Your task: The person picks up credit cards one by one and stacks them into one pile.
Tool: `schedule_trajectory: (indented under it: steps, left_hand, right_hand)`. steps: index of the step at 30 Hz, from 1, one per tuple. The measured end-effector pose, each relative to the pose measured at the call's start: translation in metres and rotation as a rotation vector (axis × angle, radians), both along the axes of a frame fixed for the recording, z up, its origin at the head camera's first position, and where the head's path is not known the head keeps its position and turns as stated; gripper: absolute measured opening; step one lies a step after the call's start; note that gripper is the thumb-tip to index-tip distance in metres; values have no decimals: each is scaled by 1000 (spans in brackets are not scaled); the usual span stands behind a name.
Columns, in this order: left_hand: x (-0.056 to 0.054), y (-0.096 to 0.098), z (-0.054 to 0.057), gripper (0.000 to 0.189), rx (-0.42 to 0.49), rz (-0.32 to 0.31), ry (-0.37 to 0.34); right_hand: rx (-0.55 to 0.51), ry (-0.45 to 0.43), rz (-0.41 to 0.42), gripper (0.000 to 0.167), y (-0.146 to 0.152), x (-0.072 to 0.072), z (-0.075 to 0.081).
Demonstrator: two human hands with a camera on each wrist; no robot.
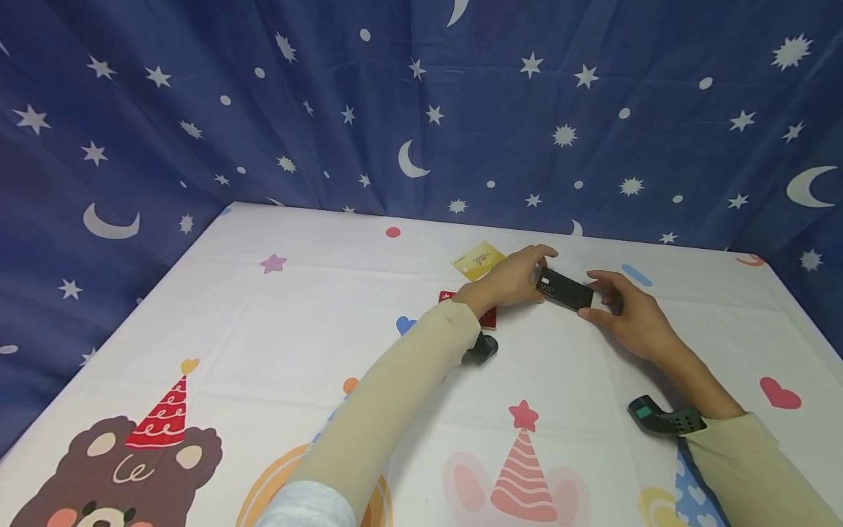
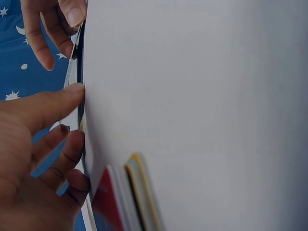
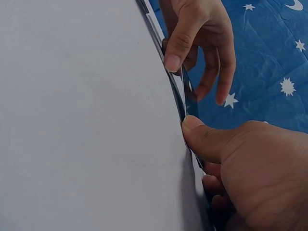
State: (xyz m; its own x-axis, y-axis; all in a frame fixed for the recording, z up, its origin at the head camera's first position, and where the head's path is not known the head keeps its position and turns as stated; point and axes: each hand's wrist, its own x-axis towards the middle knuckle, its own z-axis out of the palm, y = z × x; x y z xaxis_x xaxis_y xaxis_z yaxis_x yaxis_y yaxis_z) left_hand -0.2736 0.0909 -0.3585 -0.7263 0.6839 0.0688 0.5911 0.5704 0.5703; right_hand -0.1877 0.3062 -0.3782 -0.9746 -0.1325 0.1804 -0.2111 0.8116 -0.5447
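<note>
A black card marked VIP is held just over the table between both hands. My left hand pinches its left end with thumb and fingers. At the opposite end, the thumb and fingers of my right hand pinch it. Both wrist views show the card nearly edge-on; the left hand and right hand have their thumbs along its edge. Beside the left wrist lies a red card, partly covered by the arm. Just behind that wrist is a yellow card.
A white printed cloth covers the table, and a blue star-patterned curtain hangs at its back edge. Each wrist wears a black device, the right one plainly visible. The left sleeve crosses the table's middle.
</note>
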Motion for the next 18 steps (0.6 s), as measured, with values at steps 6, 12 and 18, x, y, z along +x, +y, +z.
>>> schedule_trajectory:
  steps: [6, 12, 18]
  left_hand:
    - [-2, -6, 2, 76, 11, -1, 33]
    - [-3, -16, 10, 77, 23, 53, 12]
    - [-3, -25, 18, 77, 48, 67, 7]
  right_hand:
    - [-1, 7, 40, 66, -3, -1, 0]
    - [-39, 15, 95, 66, -5, -1, 3]
    - [-56, 23, 123, 67, -3, 0, 4]
